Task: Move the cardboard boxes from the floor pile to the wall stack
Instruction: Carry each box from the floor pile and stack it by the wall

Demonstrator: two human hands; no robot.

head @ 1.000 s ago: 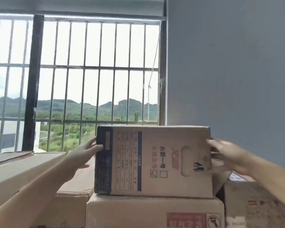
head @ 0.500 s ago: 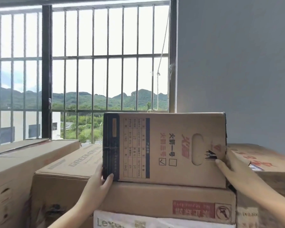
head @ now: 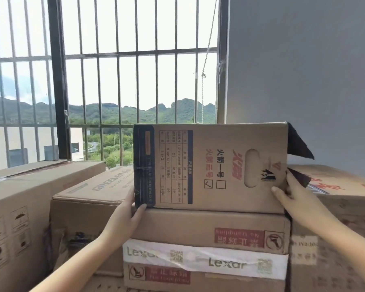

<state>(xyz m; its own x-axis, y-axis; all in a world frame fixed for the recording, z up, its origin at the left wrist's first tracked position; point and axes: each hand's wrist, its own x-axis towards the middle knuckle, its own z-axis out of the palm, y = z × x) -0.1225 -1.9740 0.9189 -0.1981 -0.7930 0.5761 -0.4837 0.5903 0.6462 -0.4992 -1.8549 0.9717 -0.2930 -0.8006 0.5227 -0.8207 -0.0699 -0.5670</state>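
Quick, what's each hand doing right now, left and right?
Left hand: holds the lower left corner of the top box, thumb curled on its front.
Right hand: grips the box's lower right edge.

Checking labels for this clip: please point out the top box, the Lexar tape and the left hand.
top box [head: 211, 167], head view, middle of its printed front face
Lexar tape [head: 204, 259], head view, white strip between the two logos
left hand [head: 125, 216], head view, back of the hand
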